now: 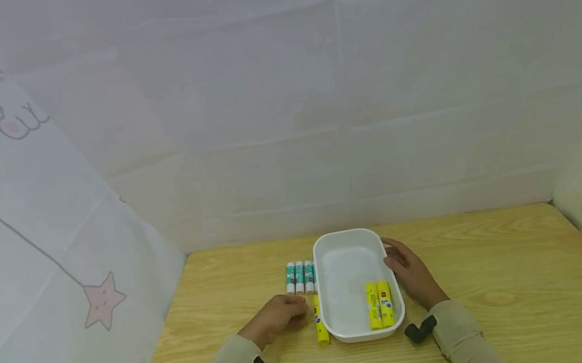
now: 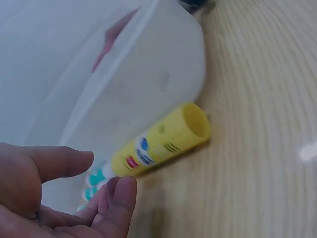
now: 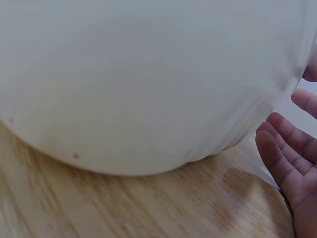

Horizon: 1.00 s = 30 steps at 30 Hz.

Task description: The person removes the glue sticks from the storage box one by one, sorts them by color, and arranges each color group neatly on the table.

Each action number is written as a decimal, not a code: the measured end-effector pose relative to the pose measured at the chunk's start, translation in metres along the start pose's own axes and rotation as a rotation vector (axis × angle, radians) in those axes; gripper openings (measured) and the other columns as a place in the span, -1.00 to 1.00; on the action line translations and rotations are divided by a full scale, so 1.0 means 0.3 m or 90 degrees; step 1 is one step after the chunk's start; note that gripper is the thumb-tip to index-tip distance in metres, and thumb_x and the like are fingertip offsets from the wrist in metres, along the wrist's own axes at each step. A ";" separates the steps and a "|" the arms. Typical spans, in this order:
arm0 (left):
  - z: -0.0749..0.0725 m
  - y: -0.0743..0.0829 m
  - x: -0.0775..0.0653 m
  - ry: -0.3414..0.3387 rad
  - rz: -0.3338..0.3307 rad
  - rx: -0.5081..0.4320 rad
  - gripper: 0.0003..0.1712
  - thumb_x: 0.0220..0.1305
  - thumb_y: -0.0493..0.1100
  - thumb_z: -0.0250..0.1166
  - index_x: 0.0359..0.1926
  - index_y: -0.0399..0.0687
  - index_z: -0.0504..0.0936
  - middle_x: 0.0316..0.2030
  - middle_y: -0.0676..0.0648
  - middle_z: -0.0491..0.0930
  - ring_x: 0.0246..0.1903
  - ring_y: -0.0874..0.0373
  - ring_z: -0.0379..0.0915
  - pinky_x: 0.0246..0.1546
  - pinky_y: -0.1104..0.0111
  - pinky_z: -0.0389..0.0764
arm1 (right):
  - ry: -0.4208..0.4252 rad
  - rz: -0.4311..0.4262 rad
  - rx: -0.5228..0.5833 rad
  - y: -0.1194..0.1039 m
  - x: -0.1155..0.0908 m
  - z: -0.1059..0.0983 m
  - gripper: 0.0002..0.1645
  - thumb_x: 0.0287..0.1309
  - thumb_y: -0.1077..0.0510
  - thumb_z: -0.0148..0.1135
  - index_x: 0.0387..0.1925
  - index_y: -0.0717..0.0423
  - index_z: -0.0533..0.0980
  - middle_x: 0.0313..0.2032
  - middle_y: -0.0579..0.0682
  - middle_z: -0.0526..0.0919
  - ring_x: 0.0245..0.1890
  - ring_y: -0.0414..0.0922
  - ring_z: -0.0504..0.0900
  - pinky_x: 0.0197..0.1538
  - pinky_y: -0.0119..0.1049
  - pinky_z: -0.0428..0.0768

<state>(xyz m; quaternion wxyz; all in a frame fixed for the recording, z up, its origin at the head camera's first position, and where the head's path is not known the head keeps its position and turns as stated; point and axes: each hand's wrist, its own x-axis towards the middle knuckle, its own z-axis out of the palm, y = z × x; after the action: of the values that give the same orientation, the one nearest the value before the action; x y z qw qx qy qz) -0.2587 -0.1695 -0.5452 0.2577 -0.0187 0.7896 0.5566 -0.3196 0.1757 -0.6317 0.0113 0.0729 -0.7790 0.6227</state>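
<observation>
A white plastic tray (image 1: 354, 326) sits on the table, with two yellow glue sticks (image 1: 380, 305) side by side at its near right end. My right hand (image 1: 413, 270) holds the tray's right side, thumb over the rim; its other fingers (image 3: 292, 148) lie along the outer wall in the right wrist view. Against the tray's left side lies another yellow glue stick (image 1: 320, 322), its open end showing in the left wrist view. My left hand (image 1: 280, 318) is just left of that stick, thumb and fingers apart with nothing between them.
Several teal-and-white glue sticks (image 1: 299, 277) lie in a row left of the tray, the rightmost partly hidden by its rim. The wooden table (image 1: 494, 275) meets a pale cloth backdrop (image 1: 267, 114) behind, with printed cloth on both sides.
</observation>
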 end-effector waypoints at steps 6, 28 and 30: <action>-0.006 0.087 -0.020 -0.023 0.062 -0.026 -0.41 0.44 -0.16 0.12 0.28 -0.56 0.28 0.17 -0.37 0.42 0.11 -0.18 0.46 0.11 0.15 0.54 | 0.000 0.001 -0.007 -0.010 -0.006 -0.001 -0.43 0.39 -0.08 0.11 0.38 -0.38 0.26 0.17 -0.03 0.49 0.17 -0.03 0.49 0.27 0.05 0.40; 0.192 0.247 -0.034 -0.099 0.037 -0.271 -0.41 0.52 -0.13 -0.05 0.34 -0.53 0.19 0.30 -0.41 0.24 0.31 -0.18 0.22 0.35 0.09 0.23 | -0.003 -0.006 0.018 -0.032 -0.012 -0.002 -0.41 0.37 -0.08 0.14 0.38 -0.31 0.28 0.17 0.02 0.50 0.18 0.01 0.49 0.26 0.08 0.41; 0.217 0.242 -0.025 -0.103 0.032 -0.292 -0.42 0.52 -0.14 -0.06 0.33 -0.54 0.19 0.30 -0.42 0.24 0.30 -0.19 0.21 0.36 0.07 0.21 | -0.007 -0.008 0.009 -0.044 -0.015 -0.005 -0.41 0.38 -0.06 0.13 0.39 -0.27 0.28 0.17 0.03 0.50 0.18 0.01 0.49 0.25 0.07 0.41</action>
<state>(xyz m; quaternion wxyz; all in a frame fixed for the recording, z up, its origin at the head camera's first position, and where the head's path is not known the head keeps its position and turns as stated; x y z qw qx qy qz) -0.2500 -0.0861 -0.4949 0.2949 -0.0124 0.6194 0.7275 -0.3134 0.1748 -0.6190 0.0099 0.0813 -0.7740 0.6278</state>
